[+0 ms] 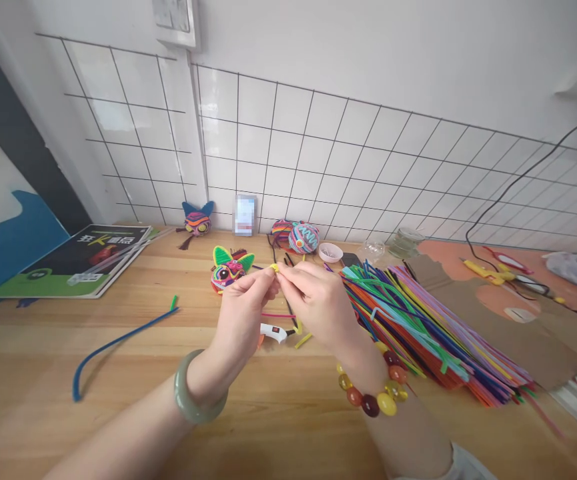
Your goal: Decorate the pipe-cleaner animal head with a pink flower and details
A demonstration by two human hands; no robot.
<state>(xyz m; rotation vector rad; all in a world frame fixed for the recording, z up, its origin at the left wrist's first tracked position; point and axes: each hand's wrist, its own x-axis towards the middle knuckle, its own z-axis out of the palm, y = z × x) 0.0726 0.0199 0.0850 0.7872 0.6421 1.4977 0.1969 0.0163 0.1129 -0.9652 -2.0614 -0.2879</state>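
Note:
My left hand [242,313] and my right hand [318,303] meet above the wooden table [288,427], fingertips pinched together on a small yellow pipe-cleaner piece [274,268]. Both hands are closed on it. A green bangle circles my left wrist and a bead bracelet my right. Just behind the hands sits a colourful pipe-cleaner head with green ears [229,268]. A large bundle of multicoloured pipe cleaners [428,327] lies to the right of my right hand.
A blue pipe cleaner [113,343] curls at the left, near a dark book [78,260]. A white tool [273,331] lies under my hands. Woven balls [302,237], a blue-eared figure [197,222], small dishes and a black cable stand by the tiled wall.

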